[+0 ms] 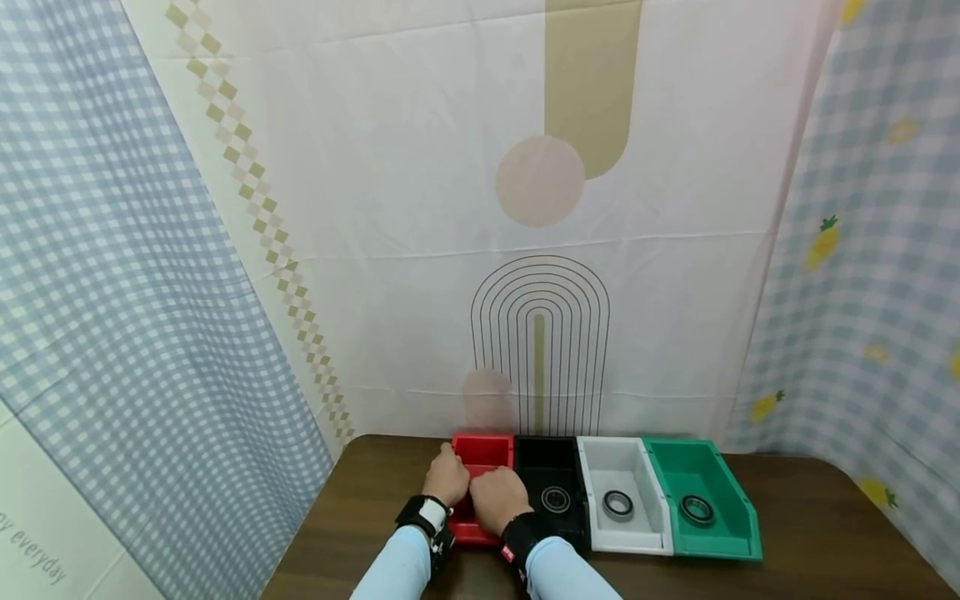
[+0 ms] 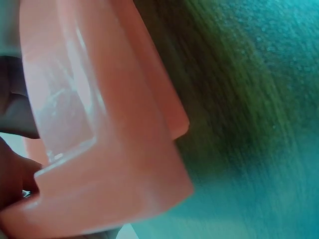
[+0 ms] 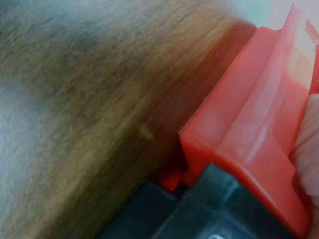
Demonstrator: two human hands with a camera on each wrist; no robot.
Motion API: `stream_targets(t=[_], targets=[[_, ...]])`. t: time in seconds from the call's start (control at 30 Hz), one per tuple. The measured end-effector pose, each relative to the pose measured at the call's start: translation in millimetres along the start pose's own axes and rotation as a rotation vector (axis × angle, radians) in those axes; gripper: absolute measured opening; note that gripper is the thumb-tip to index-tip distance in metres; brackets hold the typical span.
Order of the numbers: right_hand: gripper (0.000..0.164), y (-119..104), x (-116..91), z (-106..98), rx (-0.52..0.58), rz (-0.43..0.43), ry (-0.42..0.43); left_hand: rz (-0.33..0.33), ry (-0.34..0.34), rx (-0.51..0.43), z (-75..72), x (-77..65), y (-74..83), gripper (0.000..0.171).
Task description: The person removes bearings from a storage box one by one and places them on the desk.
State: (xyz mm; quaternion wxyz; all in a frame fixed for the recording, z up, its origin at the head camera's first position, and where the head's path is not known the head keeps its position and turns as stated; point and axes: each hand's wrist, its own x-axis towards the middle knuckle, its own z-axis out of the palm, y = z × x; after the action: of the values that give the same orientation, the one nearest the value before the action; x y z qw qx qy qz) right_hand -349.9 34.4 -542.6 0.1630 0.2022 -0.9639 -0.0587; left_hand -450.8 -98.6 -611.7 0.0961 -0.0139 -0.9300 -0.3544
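Observation:
My left hand (image 1: 447, 477) is at the left wall of the red bin (image 1: 483, 439), its fingers partly hidden. In the left wrist view, fingers (image 2: 15, 94) show beyond the bin's wall (image 2: 114, 149). My right hand (image 1: 498, 498) reaches over the same bin, knuckles up, with its fingertips out of sight. The right wrist view shows the bin's front corner (image 3: 249, 134), with a strip of the hand (image 3: 308, 144) beside it. Whether either hand holds something inside the bin cannot be seen.
Right of the red bin stand a black bin (image 1: 546, 450), a white bin (image 1: 600, 457) and a green bin (image 1: 678, 457). One bearing lies in each: black's (image 1: 556, 510), white's (image 1: 618, 517), green's (image 1: 697, 521). Patterned cloth (image 1: 420, 333) hangs behind the wooden table (image 1: 810, 517).

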Motion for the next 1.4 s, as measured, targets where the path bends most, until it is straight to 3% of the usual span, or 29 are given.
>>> stream_targets(t=[0.37,0.83,1.03,1.23,1.4], targets=[[0.027,1,2,2,0.042,0.016,-0.002,-0.056,-0.044,-0.034,-10.0,-6.7,10.0,0.027],[0.029,3,2,1,0.095,-0.012,0.022,-0.029,-0.057,-0.109,-2.6,2.2,-7.5,0.033],[0.013,7,1,0,0.105,-0.04,0.05,-0.019,-0.05,-0.14,0.0,8.4,-8.8,0.029],[0.034,9,-1,-6,0.177,-0.066,0.008,-0.048,-0.055,-0.167,-3.6,8.9,-6.8,0.029],[0.035,12,-10,-11,0.248,-0.097,0.003,-0.059,-0.086,-0.191,-1.6,8.4,-9.6,0.028]])
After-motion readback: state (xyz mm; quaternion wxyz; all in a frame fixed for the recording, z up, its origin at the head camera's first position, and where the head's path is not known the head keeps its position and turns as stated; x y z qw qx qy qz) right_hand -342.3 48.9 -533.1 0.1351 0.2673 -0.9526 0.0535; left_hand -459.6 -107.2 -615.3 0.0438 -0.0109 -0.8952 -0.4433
